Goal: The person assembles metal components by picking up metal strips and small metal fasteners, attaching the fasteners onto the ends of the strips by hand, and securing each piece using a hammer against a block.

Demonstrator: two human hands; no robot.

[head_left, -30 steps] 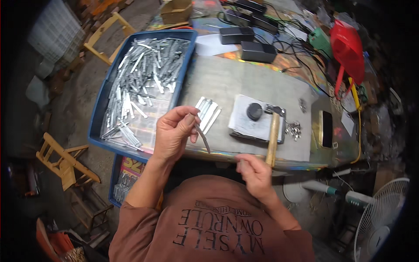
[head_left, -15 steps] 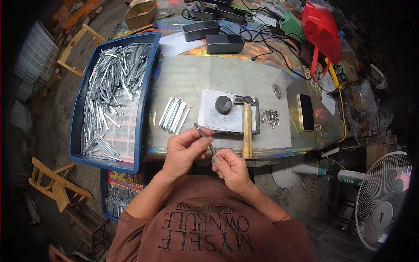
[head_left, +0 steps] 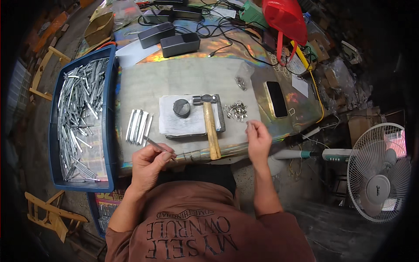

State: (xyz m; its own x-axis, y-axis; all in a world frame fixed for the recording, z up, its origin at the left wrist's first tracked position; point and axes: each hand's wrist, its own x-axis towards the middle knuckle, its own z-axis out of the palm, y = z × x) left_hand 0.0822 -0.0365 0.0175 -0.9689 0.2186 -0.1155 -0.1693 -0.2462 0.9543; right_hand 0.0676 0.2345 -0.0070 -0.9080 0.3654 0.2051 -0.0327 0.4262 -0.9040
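Observation:
My left hand (head_left: 147,166) pinches a thin metal rod (head_left: 153,143) between thumb and fingers, just in front of the table's near edge. To the right, my right hand (head_left: 259,140) is at the table edge with its fingers pressed together; whatever may be in them is too small to tell. Just beyond it lies a pile of small metal parts (head_left: 236,112). A hammer (head_left: 211,131) rests with its head on a paper-covered block (head_left: 168,124), beside a dark round block (head_left: 181,108). Several flat silver rods (head_left: 139,126) lie side by side near my left hand.
A blue bin (head_left: 112,148) full of loose metal rods (head_left: 83,87) stands at the left. Beyond the pile are a clear plastic bag (head_left: 242,75) and a phone (head_left: 276,99). Black boxes (head_left: 180,44) and cables are at the back; a fan (head_left: 379,172) stands right.
My right hand has let go of the rod and moved right, toward the small metal parts. My left hand keeps the rod. The whole view has shifted, moving the table leftward in it.

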